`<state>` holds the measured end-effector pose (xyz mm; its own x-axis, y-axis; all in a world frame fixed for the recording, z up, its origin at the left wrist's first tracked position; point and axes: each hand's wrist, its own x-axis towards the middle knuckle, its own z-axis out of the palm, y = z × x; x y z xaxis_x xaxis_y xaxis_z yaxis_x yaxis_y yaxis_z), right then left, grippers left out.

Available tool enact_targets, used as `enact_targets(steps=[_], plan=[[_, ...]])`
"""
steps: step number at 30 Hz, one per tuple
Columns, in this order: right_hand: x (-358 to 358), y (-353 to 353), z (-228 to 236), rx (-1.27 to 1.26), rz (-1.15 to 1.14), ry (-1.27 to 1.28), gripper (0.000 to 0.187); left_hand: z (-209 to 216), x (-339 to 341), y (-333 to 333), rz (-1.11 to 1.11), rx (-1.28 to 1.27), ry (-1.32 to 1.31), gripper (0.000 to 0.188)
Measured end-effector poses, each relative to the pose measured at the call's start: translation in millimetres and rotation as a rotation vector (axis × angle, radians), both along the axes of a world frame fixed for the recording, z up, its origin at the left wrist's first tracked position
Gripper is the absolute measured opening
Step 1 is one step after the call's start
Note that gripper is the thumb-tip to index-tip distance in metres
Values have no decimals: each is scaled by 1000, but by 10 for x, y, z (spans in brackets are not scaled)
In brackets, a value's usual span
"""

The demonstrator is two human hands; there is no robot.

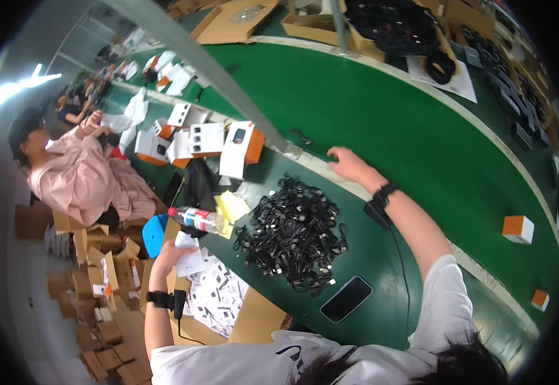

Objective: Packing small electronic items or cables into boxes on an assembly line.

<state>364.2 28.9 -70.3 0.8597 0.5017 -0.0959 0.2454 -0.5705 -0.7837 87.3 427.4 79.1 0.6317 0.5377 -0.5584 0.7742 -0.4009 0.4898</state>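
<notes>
My left hand (172, 254) is closed on a folded white paper leaflet (189, 259), above an open cardboard box (258, 314) full of similar printed leaflets (218, 296). My right hand (350, 165) reaches over the pale rail at the edge of the green conveyor belt (421, 147). Its fingers are loosely bent and apart, with nothing visible in them. A small black cable (302, 136) lies on the belt just beyond that hand. A large heap of bundled black cables (295, 234) covers the table between my arms. Both wrists wear black straps with a cord.
A dark phone (347, 299) lies near me, right of the box. Left of the heap are a plastic bottle (197, 219), yellow paper (232, 206) and white-orange product boxes (207, 139). A grey post (228, 90) slants across the view. A person in pink (90, 170) sits at left.
</notes>
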Motion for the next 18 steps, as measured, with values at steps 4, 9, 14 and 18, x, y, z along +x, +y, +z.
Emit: enact_targets(steps=[4,9,14,18], plan=[[317,520,-60,-143,-60,14,49,-308,-1030,646,354,19,8,35],[387,954,-142,-360,-123,-154,43,-1050,-2405,1126,696,-74,153,62],[451,949,-393,-337,-169,-312,15,-1253,-2085,1182,687,102,99,51],[433,813,-186,-106,-245,-201,14,-986,-728,1034,504,169,-571,24]])
